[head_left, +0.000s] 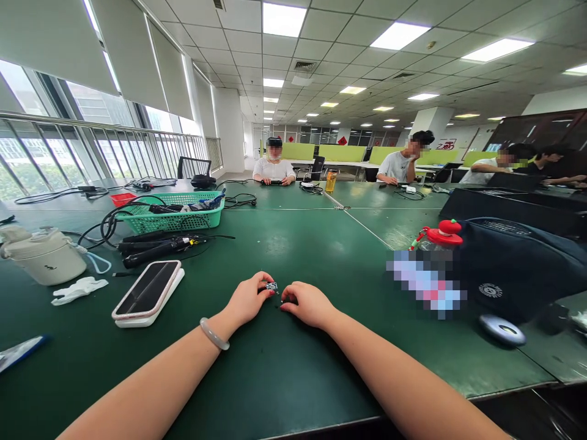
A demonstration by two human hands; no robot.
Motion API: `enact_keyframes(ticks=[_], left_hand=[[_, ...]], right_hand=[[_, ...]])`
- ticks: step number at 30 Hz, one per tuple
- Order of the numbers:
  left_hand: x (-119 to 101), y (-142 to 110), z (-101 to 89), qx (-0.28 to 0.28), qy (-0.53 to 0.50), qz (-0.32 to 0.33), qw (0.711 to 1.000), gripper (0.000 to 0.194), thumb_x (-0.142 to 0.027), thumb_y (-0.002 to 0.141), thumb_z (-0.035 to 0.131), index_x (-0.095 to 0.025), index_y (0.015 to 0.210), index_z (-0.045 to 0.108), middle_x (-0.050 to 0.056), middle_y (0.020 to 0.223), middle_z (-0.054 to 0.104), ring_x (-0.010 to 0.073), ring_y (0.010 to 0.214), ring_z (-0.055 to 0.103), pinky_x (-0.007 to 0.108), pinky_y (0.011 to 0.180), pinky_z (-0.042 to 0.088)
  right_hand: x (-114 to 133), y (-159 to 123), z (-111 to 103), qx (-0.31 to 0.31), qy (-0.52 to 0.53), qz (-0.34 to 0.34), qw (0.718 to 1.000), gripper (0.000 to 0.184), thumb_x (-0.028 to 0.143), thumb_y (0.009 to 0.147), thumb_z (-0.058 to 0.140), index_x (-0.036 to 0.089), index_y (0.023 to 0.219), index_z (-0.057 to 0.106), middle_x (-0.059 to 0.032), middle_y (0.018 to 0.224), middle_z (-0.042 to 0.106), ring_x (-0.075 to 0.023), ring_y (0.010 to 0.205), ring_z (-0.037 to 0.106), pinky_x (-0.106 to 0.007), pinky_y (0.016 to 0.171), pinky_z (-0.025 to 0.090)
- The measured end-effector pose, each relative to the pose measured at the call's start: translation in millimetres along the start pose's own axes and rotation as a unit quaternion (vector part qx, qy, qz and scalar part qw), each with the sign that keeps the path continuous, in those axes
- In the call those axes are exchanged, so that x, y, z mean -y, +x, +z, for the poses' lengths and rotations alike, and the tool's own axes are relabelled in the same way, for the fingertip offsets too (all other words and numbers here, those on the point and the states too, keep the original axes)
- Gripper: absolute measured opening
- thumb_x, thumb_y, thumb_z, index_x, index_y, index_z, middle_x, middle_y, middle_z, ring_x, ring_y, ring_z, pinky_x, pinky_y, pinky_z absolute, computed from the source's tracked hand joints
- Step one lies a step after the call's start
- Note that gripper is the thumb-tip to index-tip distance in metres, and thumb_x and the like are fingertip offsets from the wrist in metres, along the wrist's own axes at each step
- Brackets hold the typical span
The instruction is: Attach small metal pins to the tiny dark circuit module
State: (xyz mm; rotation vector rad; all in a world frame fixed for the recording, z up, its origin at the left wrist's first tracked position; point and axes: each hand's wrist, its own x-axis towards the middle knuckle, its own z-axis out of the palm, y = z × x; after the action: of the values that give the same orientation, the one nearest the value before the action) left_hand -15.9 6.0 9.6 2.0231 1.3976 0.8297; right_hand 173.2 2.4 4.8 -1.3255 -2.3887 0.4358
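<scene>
Just above the green table (270,366), my left hand (247,298) pinches a small dark piece with white markings (271,286), which looks like a tiny circuit board. Close beside it on the right, my right hand (309,304) has its thumb and forefinger curled together. Whatever lies between those right fingertips is too small to make out. A few dark specks show in the narrow gap between the two hands. A pale bangle (214,334) circles my left wrist.
Left of my hands lie a phone on a white box (149,293), black cables (153,247), a teal basket (177,226) and a cream jug (46,260). On the right are a red-lidded bottle (440,241), a dark bag (518,263) and a round silver object (502,330). Several people sit beyond.
</scene>
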Motion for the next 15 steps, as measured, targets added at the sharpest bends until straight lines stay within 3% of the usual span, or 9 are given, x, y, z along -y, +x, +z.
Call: enact_keyframes(ticks=[7,15], left_hand=[[-11.2,-4.1,2.2,0.047,0.028,0.054,0.997,0.012,-0.025,0.081,0.045,-0.022,0.092,0.049,-0.002,0.076,0.066,0.0147,0.072,0.059,0.026,0.07,0.042],[-15.1,-6.1,0.3,0.053,0.019,0.065,0.996,0.012,-0.026,0.082,0.045,-0.023,0.093,0.048,-0.001,0.078,0.066,0.0153,0.076,0.06,0.027,0.073,0.043]], right_hand=[[-0.8,1.1,1.4,0.0,0.002,-0.014,1.0,0.003,0.021,0.076,0.061,0.019,0.076,0.062,0.0001,0.076,0.056,-0.0105,0.069,0.051,-0.022,0.064,0.037],[-7.1,1.7,-5.2,0.011,0.017,-0.02,1.0,0.009,0.022,0.078,0.057,0.02,0.078,0.066,-0.0015,0.079,0.06,-0.0124,0.074,0.054,-0.023,0.068,0.039]])
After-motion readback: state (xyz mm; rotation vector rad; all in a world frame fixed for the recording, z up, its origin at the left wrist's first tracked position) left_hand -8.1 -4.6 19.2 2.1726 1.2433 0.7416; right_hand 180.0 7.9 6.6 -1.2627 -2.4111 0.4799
